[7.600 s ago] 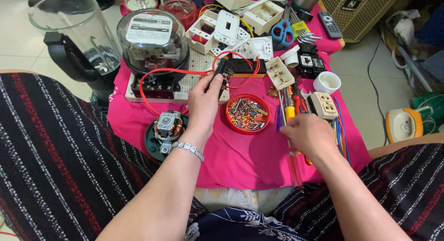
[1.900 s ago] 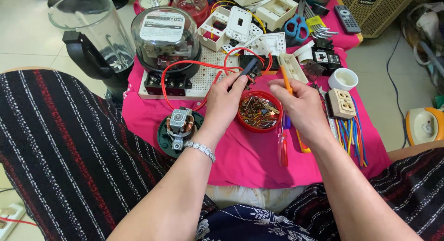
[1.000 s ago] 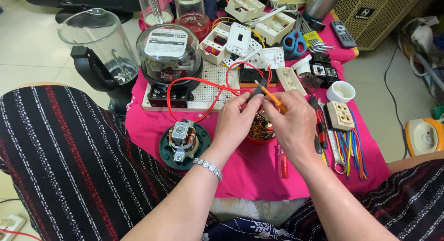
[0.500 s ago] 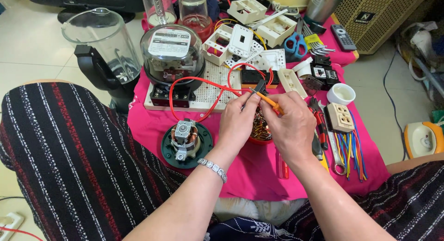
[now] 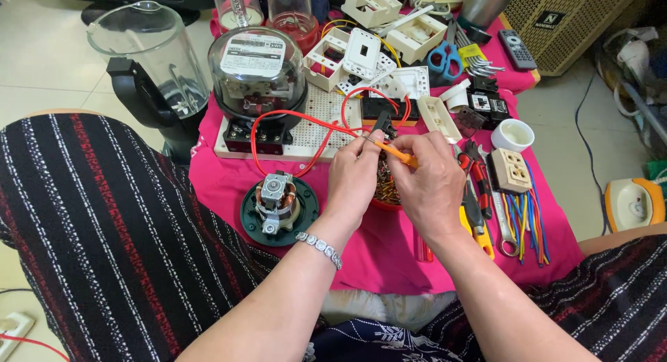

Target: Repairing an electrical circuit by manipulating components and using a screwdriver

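The left hand (image 5: 353,178) pinches the end of a red wire (image 5: 288,119) between thumb and fingertips, fingers nearly closed. The right hand (image 5: 432,185) is closed around an orange screwdriver (image 5: 394,152), its tip at the wire end near a small black part (image 5: 381,124). Both hover over the middle of the pink cloth (image 5: 389,254), above a red bowl of screws (image 5: 384,190). I think the tip could slip and prick a fingertip, because the grip is very small.

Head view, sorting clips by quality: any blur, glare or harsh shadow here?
Head view: sharp overall, hands unblurred; soft even daylight, faint shadows only; glare spots on the blender jar and the meter's glass dome; slight wide-angle bending at the edges.
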